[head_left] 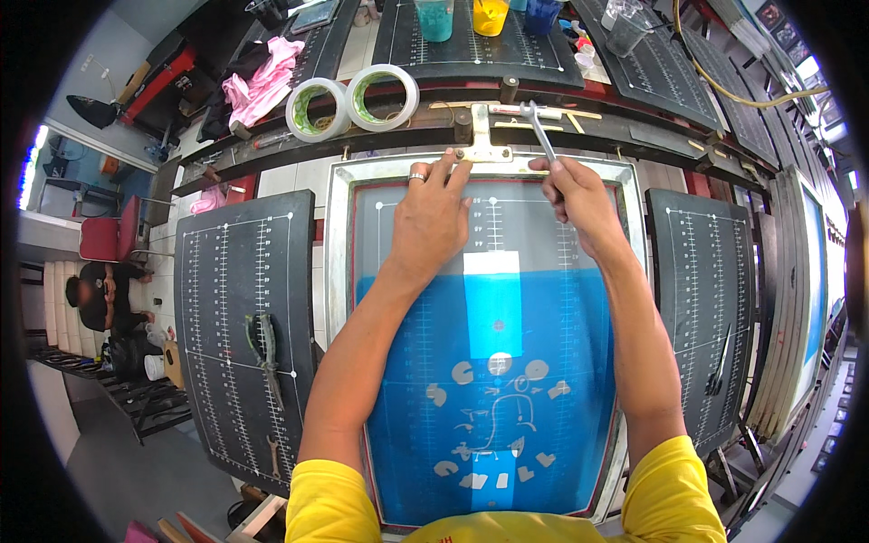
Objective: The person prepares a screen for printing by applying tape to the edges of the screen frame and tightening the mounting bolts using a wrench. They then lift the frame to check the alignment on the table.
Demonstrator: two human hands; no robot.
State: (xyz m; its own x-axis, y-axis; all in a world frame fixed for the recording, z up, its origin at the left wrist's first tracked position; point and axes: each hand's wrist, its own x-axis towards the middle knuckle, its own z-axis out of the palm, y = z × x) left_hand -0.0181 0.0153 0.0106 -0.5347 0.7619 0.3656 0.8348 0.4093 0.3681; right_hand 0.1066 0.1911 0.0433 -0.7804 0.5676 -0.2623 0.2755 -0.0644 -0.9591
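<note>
A screen printing frame with blue-coated mesh and a cut-out design lies in front of me. At its far edge a pale metal bracket is bolted to the frame. My left hand lies on the frame's far edge, fingers stretched toward the bracket, a ring on one of them. My right hand is closed around the handle of a silver wrench, whose head points up and away, just right of the bracket.
Two tape rolls stand at the far left of the frame. Black ruled boards flank it, with scissors on the right one. Farther back stand cups of teal ink and yellow ink. A person sits at far left.
</note>
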